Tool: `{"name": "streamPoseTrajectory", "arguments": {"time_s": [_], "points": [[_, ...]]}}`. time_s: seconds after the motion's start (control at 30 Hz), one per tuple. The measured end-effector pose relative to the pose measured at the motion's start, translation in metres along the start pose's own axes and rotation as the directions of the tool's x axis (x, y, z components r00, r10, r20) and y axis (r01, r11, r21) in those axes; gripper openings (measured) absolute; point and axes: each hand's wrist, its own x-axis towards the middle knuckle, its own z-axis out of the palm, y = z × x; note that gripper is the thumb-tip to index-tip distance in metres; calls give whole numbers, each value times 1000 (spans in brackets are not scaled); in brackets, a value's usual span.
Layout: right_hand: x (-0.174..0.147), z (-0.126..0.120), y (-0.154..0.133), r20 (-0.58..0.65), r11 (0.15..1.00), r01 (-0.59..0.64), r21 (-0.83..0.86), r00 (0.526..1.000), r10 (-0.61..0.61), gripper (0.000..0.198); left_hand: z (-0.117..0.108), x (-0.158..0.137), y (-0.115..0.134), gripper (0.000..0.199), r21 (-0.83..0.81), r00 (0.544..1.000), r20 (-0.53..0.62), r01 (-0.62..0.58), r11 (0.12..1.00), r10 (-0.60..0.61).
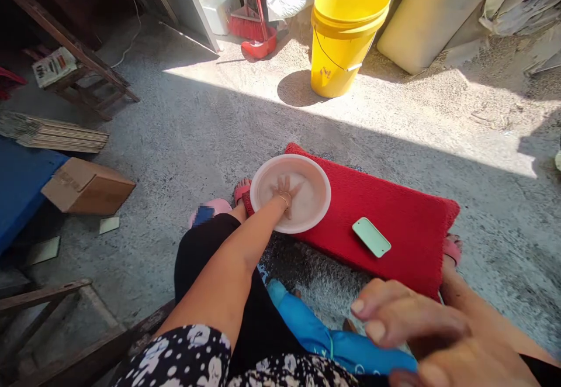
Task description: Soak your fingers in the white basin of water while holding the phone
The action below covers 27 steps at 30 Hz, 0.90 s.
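My left hand is in cloudy water inside a round, pale pink-white basin, its fingers spread below the surface. A thin bracelet circles the wrist. The basin rests on the left end of a low bench covered in red plush cloth. On the cloth, right of the basin, lies a pale green, shallow rectangular piece with rounded corners. Close to the camera at lower right, my right hand is raised, its fingers loosely bent and apart. Nothing shows in it, though its palm is partly hidden.
Blue fabric lies below the bench near my legs. A yellow bucket stands on the concrete ahead, with a red dustpan to its left. Toward the left are a cardboard box and a wooden stool.
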Motion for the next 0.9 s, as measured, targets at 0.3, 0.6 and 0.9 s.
{"name": "streamPoseTrajectory", "arguments": {"time_s": [0.3,0.6,0.9], "points": [[6,83,3,-7,822,-423,-382,891,455,50,7,-2,2,136,88,999,13,43,995,-45],[3,108,22,110,853,-383,-355,889,445,44,13,-15,5,125,87,997,1,75,993,-75],[31,116,-31,132,893,-232,-386,944,303,43,20,-15,9,127,64,970,-5,244,968,-244]]}}
